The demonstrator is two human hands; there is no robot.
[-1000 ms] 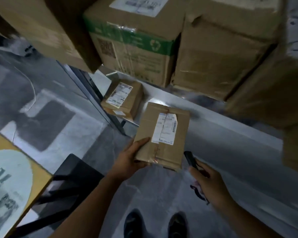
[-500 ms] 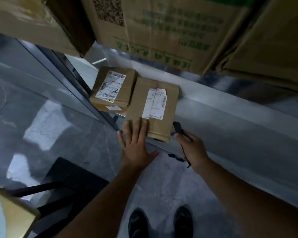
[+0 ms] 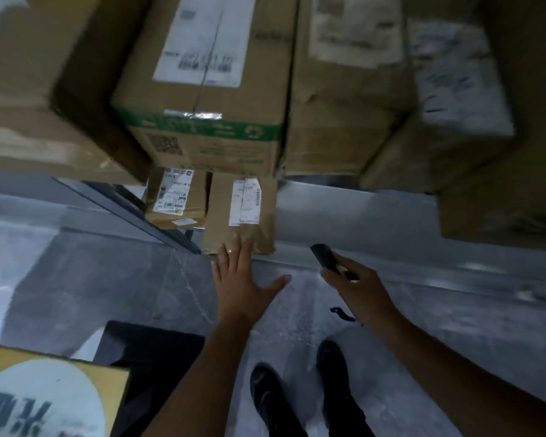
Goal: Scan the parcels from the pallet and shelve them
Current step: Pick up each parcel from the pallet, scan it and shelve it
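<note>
Left hand (image 3: 240, 279): fingers straight, tips on the near end of the parcel (image 3: 240, 212) on the shelf (image 3: 344, 212);
Right hand (image 3: 356, 285): grips the dark scanner (image 3: 325, 257)

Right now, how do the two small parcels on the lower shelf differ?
The left parcel looks shorter than the right parcel and ends further back on the shelf; the right parcel comes near its front edge. The left hand touches only the right parcel. The left parcel has an extra small sticker; the right parcel shows none. Both are brown cardboard with white labels.
</note>
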